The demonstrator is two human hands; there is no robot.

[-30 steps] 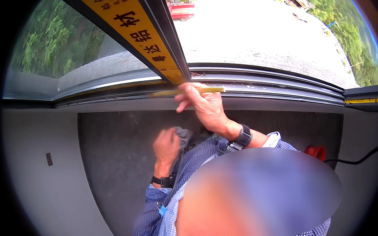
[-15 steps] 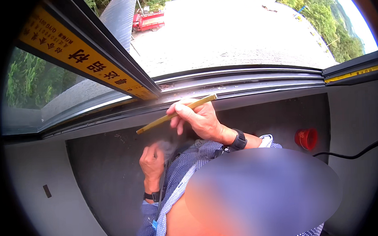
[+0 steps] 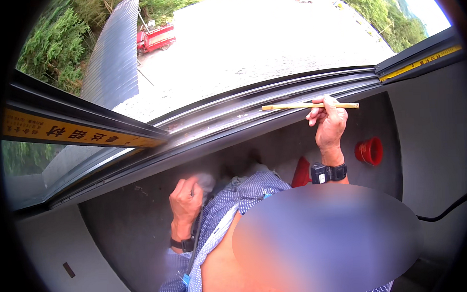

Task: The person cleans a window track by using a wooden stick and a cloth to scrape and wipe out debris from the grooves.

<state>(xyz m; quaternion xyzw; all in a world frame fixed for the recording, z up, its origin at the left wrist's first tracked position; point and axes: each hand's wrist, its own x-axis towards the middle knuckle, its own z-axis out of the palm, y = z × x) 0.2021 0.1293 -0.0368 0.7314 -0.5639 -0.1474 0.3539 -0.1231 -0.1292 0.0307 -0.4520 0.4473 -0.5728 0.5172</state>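
My right hand (image 3: 329, 126) is closed around the middle of a thin yellow-brown stick (image 3: 286, 107), possibly bamboo. The stick lies almost level, its left tip over the edge of the grey metal window track (image 3: 227, 117) and its right end sticking out past my fingers. I cannot tell whether the tip touches the track. Light specks of debris lie along the track. Lower and to the left, my left hand (image 3: 184, 203) is closed in front of my shirt on a blurred whitish wad (image 3: 206, 183), whose material I cannot make out.
A sliding window sash (image 3: 88, 117) with a yellow printed strip stands at the left. On the dark floor are a red bucket (image 3: 369, 151) and a red object (image 3: 302, 173) partly behind my right wrist. A black cable (image 3: 449, 206) hangs at the right. Outside is a red truck (image 3: 155, 38).
My right hand has swung right along the track with the stick, which has turned from slanted to nearly level. The view has shifted, and the left hand stays by my shirt.
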